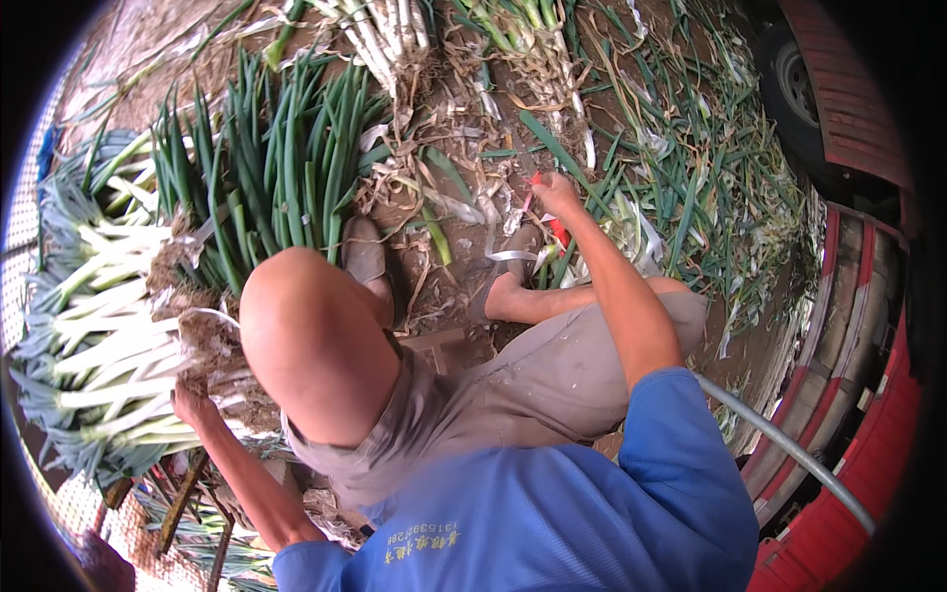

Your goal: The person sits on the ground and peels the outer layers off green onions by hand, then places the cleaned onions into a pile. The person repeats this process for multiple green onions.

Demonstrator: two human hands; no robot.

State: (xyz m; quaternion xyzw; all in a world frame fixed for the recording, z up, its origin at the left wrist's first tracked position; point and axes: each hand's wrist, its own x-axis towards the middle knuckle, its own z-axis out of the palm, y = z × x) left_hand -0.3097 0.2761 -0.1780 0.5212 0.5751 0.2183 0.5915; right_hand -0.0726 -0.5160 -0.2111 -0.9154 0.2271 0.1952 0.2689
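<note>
On the left, my left hand (194, 405) has its fingers curled on the root end of a large green onion at the edge of a pile. The piled green onions (122, 340) have white stalks, with roots facing me and leaves pointing away left. Ahead, my right hand (558, 196) is closed on a red strip (536, 178), probably plastic. Another red piece (559, 234) lies below that hand, beside my shoe (524, 244). A white strip (513, 255) curls by the same shoe. Upright green onion leaves (277, 163) stand beyond my bare knee.
Bundled green onions (385, 37) lie ahead, with another bunch (544, 66) to their right. Leaf trimmings (710, 177) litter the ground. A red vehicle with a wheel (795, 81) stands at right, near a grey metal pole (792, 448). Wooden bars (181, 503) are at lower left.
</note>
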